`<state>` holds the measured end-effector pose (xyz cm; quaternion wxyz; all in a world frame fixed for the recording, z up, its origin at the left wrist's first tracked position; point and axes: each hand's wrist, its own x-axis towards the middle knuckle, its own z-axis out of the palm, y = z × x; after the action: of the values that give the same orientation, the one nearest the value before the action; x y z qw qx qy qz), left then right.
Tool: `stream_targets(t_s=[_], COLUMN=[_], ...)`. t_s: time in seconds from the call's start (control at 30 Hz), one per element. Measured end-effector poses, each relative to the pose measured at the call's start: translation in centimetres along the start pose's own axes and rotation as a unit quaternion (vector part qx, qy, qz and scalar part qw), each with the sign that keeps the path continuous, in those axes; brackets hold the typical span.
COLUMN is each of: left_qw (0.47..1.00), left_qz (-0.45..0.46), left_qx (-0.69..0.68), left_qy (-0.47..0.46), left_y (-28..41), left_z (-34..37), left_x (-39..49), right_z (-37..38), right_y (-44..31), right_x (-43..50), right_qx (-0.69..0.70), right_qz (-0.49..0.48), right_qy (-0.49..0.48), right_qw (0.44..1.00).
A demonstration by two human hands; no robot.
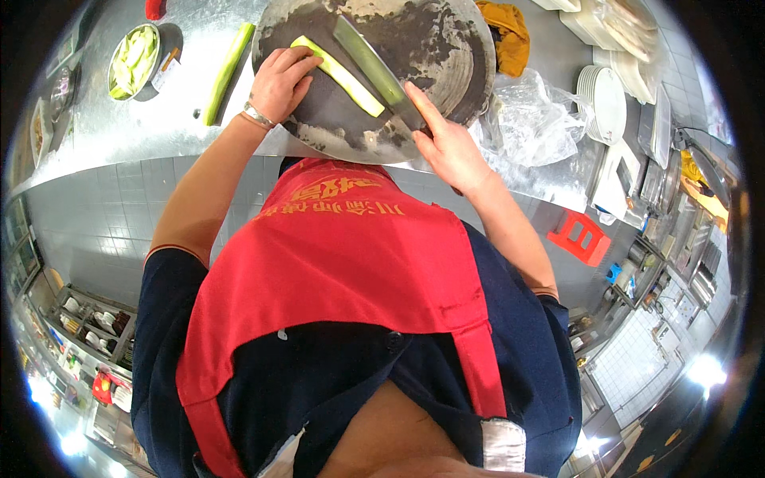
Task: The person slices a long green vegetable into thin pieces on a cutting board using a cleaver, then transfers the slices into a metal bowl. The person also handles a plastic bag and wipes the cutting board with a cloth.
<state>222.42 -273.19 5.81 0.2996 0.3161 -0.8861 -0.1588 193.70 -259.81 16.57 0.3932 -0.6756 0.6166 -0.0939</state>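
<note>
On the round, dark-stained chopping block (pixel 445 51) lies a long pale-green vegetable piece (pixel 346 80), perhaps a gourd or cucumber cut lengthwise. The fingers of my left hand (pixel 282 83) hold its upper left end against the block. My right hand (pixel 451 146) grips a cleaver (pixel 376 71), its index finger stretched along the blade. The blade lies slanted just right of the vegetable, roughly alongside it; whether the two touch is hard to tell. Left of the block, a second long green piece (pixel 227 74) rests on the steel worktop (pixel 179 119).
A bowl of sliced green vegetable (pixel 134 60) stands at the left, beside a small white packet (pixel 166 70). Right of the block are a yellow-brown cloth (pixel 508 36), a clear plastic bag (pixel 532 119) and stacked white plates (pixel 600 104). A red plastic stool (pixel 580 238) stands below the worktop.
</note>
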Motion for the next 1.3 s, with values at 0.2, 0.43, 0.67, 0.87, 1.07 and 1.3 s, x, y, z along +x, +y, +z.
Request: stream_targets(t_s=[0.2, 0.43, 0.67, 0.87, 1.07, 1.3], left_qw=[1.000, 0.998, 0.998, 0.999, 0.998, 0.997], left_qz=[0.005, 0.004, 0.005, -0.010, 0.006, -0.032], left_qx=[-0.007, 0.004, 0.009, 0.002, 0.007, 0.076], left_qy=[0.027, 0.054, 0.059, 0.047, 0.064, -0.005], left_y=[-0.8, -0.5, -0.7, -0.6, -0.8, 0.1], left_z=[1.2, 1.4, 1.6, 1.4, 1.5, 0.9], left_x=[-0.2, 0.0, 0.0, 0.0, -0.2, 0.5], right_z=[-0.7, -0.6, -0.7, -1.4, 2.0, 2.8], right_y=[-1.9, -2.9, -4.1, -4.6, -0.9, 2.4], right_x=[1.7, 2.5, 4.0, 3.8, 2.7, 2.5], right_qx=[-0.044, -0.062, -0.098, -0.109, -0.083, -0.024], right_qz=[-0.040, -0.053, -0.059, -0.010, -0.068, -0.074], right_qy=[-0.041, -0.057, -0.052, -0.103, -0.046, -0.005], right_qw=[0.997, 0.995, 0.992, 0.989, 0.993, 0.997])
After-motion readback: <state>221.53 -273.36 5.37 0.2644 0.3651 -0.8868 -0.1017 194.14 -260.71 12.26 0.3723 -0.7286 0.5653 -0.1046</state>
